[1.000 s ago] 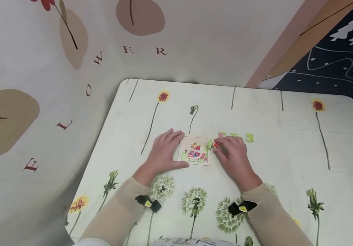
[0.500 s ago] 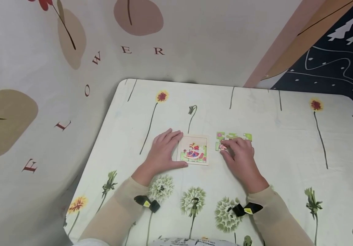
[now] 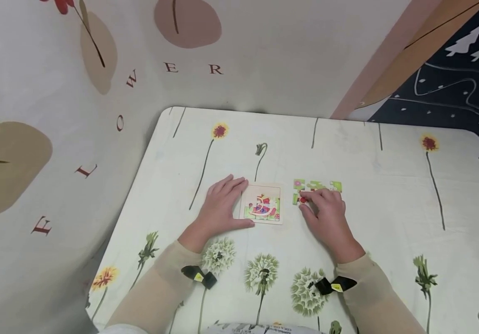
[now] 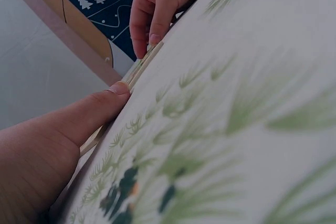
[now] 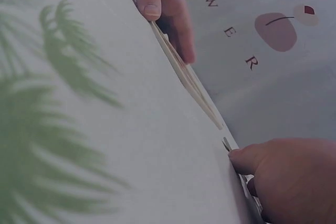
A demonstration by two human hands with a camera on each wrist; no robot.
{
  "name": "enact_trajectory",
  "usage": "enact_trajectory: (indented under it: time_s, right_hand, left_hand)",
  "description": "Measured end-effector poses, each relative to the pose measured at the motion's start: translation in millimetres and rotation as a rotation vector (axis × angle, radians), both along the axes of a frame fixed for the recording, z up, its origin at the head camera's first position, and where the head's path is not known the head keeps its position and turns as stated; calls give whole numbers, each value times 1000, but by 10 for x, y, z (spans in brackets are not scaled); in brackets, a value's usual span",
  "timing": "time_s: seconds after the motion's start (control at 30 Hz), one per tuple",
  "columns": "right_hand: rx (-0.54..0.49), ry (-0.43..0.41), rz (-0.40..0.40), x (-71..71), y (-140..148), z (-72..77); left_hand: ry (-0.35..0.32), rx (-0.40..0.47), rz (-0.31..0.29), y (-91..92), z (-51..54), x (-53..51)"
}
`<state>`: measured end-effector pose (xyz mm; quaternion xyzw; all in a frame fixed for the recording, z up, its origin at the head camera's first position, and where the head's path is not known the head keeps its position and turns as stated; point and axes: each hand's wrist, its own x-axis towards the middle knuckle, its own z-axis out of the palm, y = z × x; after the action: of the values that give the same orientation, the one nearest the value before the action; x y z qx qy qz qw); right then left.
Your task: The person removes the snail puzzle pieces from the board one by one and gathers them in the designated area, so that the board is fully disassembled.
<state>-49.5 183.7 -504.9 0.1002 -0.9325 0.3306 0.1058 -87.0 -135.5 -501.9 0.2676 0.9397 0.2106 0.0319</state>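
A square wooden jigsaw tray (image 3: 274, 188) with a partly filled picture lies flat on the table. My left hand (image 3: 223, 204) rests at its left side, fingers fairly straight near the upper left corner and thumb along the lower edge. To the right of the tray, my right hand (image 3: 326, 213) pinches a small jigsaw piece (image 3: 302, 200) with a red round mark, down at the tabletop. Its thumb touches the edge of a thin piece (image 5: 226, 144) in the right wrist view. Green loose jigsaw pieces (image 3: 299, 184) lie beyond that hand, partly covered by its fingers.
The table (image 3: 390, 199) wears a white cloth printed with flowers. Behind it stands a pale printed wall covering (image 3: 285, 60), with a dark tree-patterned panel (image 3: 465, 83) at the right. A black wrist strap (image 3: 336, 285) sits on the right sleeve.
My right hand has moved right, taking the red-marked piece from the tray's right edge to beside the loose pieces. My left hand has stayed at the tray.
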Motion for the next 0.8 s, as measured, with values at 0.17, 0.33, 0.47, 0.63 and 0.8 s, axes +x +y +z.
enact_trajectory:
  time_s: [0.17, 0.33, 0.47, 0.63, 0.8]
  right_hand:
    - [-62, 24, 6, -3, -11, -5]
    - [-139, 150, 77, -69, -102, 0]
    - [-156, 238, 152, -119, -248, 30]
    - [-145, 261, 228, -165, -398, 49]
    - [-110, 238, 274, -174, -542, 38]
  left_hand:
    - [0, -5, -4, -10, 0, 0]
    - [4, 1, -1, -17, 23, 8]
    - [10, -6, 0, -27, 26, 11]
    - [13, -3, 6, -20, 34, 9]
    - [-8, -12, 3, -11, 48, 22]
